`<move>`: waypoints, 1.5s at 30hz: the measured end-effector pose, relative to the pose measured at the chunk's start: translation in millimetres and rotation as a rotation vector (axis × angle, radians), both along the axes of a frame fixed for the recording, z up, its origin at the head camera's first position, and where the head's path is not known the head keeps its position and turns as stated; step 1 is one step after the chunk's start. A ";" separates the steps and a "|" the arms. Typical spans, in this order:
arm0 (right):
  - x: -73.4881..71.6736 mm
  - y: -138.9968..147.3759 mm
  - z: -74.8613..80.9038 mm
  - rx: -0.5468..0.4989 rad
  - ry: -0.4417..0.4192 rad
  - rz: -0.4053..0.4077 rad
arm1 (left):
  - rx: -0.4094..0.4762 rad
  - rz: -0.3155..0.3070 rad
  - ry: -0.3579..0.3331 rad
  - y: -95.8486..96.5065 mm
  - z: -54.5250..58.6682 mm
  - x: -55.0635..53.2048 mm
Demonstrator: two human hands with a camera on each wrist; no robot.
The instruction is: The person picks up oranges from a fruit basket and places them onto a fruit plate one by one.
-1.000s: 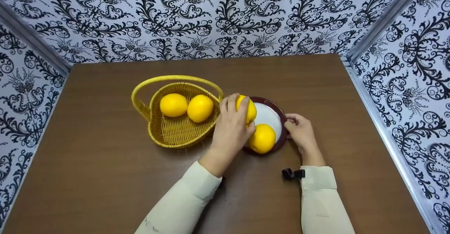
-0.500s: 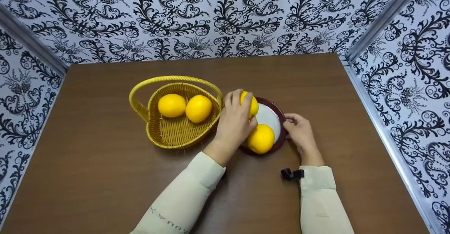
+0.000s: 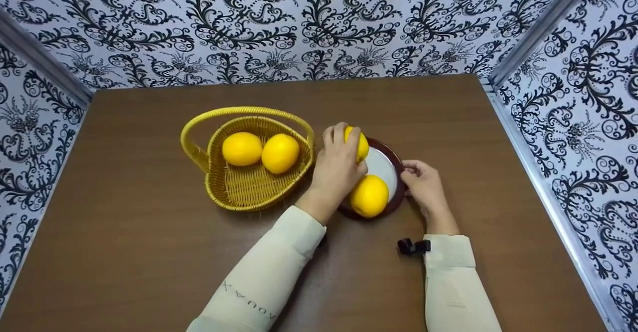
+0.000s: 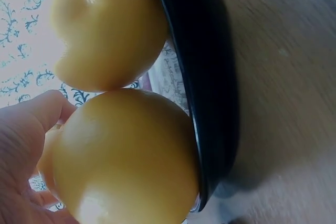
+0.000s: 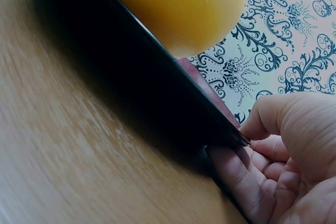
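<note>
In the head view my left hand [image 3: 336, 167] grips a smooth yellow fruit [image 3: 361, 146] over the far left part of a plate [image 3: 396, 165] with a dark red rim and white middle. A second yellow fruit [image 3: 370, 196] rests on the plate's near side. The left wrist view shows a large yellow fruit [image 4: 126, 156] close to the camera, with a yellow edge [image 4: 48, 150] behind it between my thumb and fingers. My right hand [image 3: 424, 185] pinches the plate's right rim, thumb above and fingers beneath, as the right wrist view shows.
Left of the plate stands a yellow wicker basket [image 3: 246, 187] with a tall arched handle [image 3: 244, 110]. Two yellow fruits [image 3: 242, 148] lie inside it. The brown table [image 3: 149, 252] is bounded by patterned walls [image 3: 279, 28] at the back and both sides.
My left hand has moved away from me and slightly right, carrying the yellow fruit with it. The right hand and plate stay nearly in place.
</note>
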State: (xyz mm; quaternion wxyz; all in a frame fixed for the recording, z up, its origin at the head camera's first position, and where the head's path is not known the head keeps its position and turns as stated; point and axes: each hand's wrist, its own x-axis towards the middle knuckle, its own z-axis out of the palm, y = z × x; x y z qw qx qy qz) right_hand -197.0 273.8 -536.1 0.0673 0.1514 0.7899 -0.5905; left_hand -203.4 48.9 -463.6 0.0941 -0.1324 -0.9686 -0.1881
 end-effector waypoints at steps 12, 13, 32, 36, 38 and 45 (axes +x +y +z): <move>0.9 0.7 -0.2 0.016 0.036 0.009 | -0.028 0.003 -0.045 6.1 -5.6 -9.4; 0.8 0.7 -0.4 0.017 0.041 0.010 | -0.029 0.006 -0.051 6.6 -6.1 -9.9; -0.4 -1.0 -0.7 0.011 0.030 0.002 | -0.019 0.014 -0.167 12.1 -11.1 -16.1; -0.2 -1.2 0.3 0.015 0.029 0.001 | -0.023 0.025 -0.201 12.9 -11.3 -17.9; 0.0 -1.0 0.7 0.007 0.023 0.002 | -0.024 0.032 -0.211 13.3 -11.5 -18.6; -0.1 0.4 2.1 0.007 0.002 0.012 | -0.042 0.046 -0.238 14.9 -12.8 -19.7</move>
